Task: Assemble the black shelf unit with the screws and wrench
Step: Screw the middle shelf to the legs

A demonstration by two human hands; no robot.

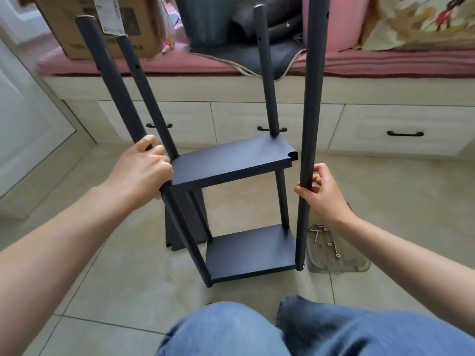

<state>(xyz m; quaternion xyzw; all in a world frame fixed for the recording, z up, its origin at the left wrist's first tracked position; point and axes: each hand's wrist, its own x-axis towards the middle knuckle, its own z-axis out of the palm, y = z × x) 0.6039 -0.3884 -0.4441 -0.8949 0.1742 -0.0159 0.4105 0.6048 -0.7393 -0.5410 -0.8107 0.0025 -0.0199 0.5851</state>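
I have the shelf unit standing on the floor straight ahead of my knees, at twelve o'clock, with two shelves already on the poles. My left hand is wrapped round the near-left pole at about ten o'clock, right at the corner of the upper shelf. My right hand pinches the near-right pole at two o'clock between thumb and curled fingers. That pole looks to me as if it stands just clear of the notch in the shelf's near-right corner, so the step in hand, as I judge it, is seating pole in notch. To do it well I should steady the frame with my left hand, ease the right pole inward until its hole lines up with the shelf edge, and keep the shelf level. The screws lie in a clear tray on the floor at four o'clock, just beside the foot of that pole. A spare panel leans behind the frame. I cannot see the wrench.
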